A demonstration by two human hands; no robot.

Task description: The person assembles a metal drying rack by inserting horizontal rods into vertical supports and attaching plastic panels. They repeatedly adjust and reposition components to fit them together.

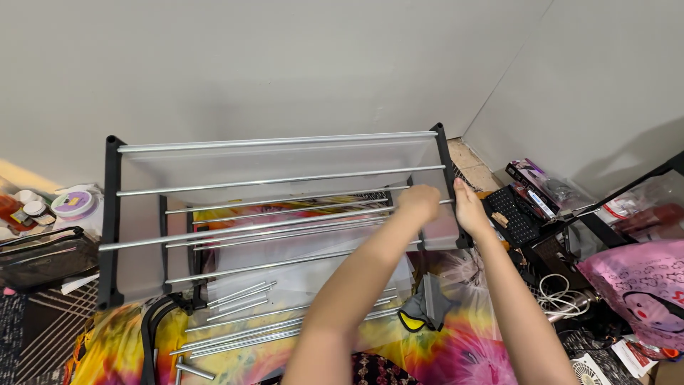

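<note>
Rack: a shelf rack [278, 192] of silver metal rods and black plastic side frames stands against the pale wall, seen from above; several rods span from the left side frame [111, 221] to the right side frame [447, 178].
Left hand: the left hand [419, 202] is curled into a loose fist around the right end of a front rod [249, 229], close to the right side frame; the fingers are closed together, knuckles up.
Right hand: the right hand [470, 208] rests against the right side frame, fingers pressed together and pointing away from the person, thumb side toward the rod's end; whether it grips the frame or only presses on it cannot be told.
Hands together: the two hands sit just beside each other, either side of the joint where the rod meets the frame.
Loose rods: more silver rods [242, 335] lie on the floor below the rack, on a bright tie-dye cloth [456, 356].
Glove: a grey and yellow glove [424, 308] lies on the cloth, under the forearms.
Right side: a black keyboard [513, 214], a coil of white cable [563, 296] and a pink printed bag [645, 285] crowd the corner.
Left side: a black mesh basket [43, 257] and small round tubs [71, 203] sit near the wall.
</note>
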